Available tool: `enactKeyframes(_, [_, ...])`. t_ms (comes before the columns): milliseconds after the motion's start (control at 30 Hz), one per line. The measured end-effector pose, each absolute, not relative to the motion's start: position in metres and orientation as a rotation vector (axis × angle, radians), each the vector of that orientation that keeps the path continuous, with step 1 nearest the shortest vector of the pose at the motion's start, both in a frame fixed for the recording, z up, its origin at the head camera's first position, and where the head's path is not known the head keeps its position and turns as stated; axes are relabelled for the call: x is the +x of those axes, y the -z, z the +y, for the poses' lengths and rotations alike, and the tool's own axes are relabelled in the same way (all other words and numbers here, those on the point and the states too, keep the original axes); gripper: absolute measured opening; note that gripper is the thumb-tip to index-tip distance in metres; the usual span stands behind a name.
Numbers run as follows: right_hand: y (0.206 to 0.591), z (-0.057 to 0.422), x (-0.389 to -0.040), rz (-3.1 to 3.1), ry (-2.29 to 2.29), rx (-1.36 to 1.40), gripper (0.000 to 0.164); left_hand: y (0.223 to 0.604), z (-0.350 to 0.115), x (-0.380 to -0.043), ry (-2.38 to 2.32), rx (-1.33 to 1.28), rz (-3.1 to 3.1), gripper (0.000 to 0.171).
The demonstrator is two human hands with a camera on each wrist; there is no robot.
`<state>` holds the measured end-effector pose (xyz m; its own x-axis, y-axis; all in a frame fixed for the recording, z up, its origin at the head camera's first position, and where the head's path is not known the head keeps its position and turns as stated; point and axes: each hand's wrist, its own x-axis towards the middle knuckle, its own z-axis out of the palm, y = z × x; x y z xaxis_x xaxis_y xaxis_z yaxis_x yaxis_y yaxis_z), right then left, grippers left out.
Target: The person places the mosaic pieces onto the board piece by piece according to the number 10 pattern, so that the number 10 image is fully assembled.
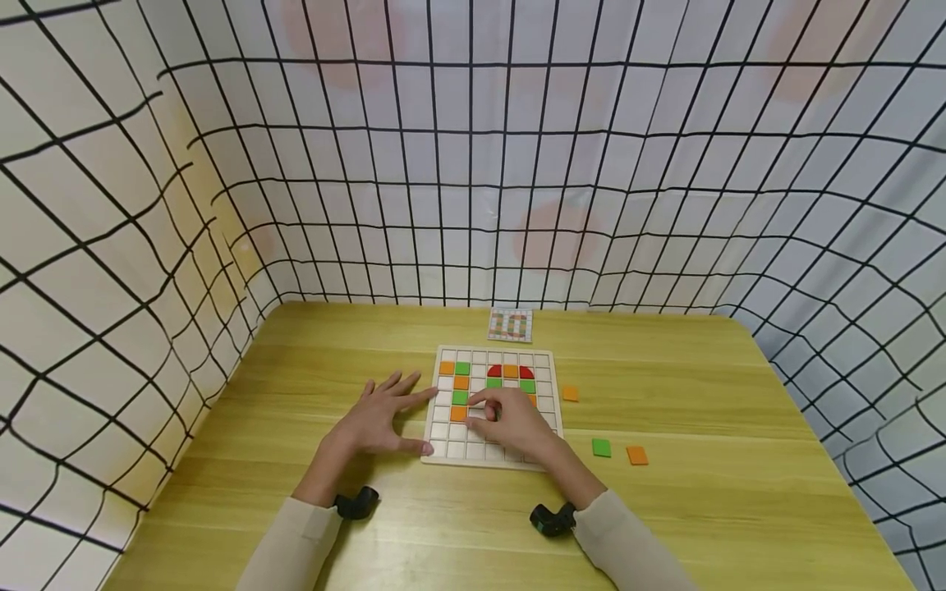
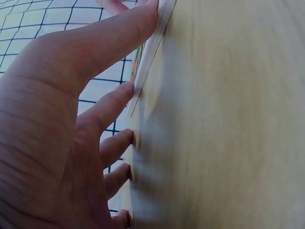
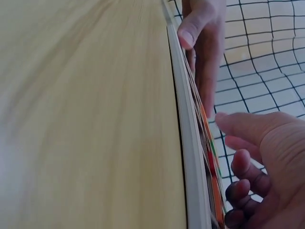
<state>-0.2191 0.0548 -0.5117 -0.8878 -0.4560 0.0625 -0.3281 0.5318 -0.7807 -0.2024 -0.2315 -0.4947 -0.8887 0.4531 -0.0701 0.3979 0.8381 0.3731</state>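
A white gridded board (image 1: 456,450) lies flat on the table, with orange, green and red pieces in some squares. My left hand (image 1: 378,417) is spread at its left side; in the left wrist view the thumb and index fingertip touch the board's edge, and the other fingertips rest on the table. Over the board is my right hand (image 1: 515,419), thumb and index tips apart beside an orange tile (image 1: 458,414). The right wrist view shows its other fingers loosely curled, with nothing seen between them. This hand hides some of the board's middle squares.
A small patterned card (image 1: 510,325) lies behind the board. To the right are a loose orange tile (image 1: 570,394), a green tile (image 1: 602,448) and another orange tile (image 1: 637,455). White sheeting with a black grid (image 1: 488,205) surrounds the wooden table (image 1: 709,509).
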Motion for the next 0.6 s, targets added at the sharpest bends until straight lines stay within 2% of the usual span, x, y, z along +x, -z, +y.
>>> enactKeyframes(367, [0.514, 0.102, -0.218, 2.631, 1.380, -0.676, 0.028, 0.494, -0.231, -0.201, -0.539, 0.664, 2.858, 0.096])
enactKeyframes(600, [0.511, 0.144, -0.210, 2.703, 1.314, -0.601, 0.037, 0.496, -0.230, -0.202, -0.539, 0.662, 2.867, 0.096])
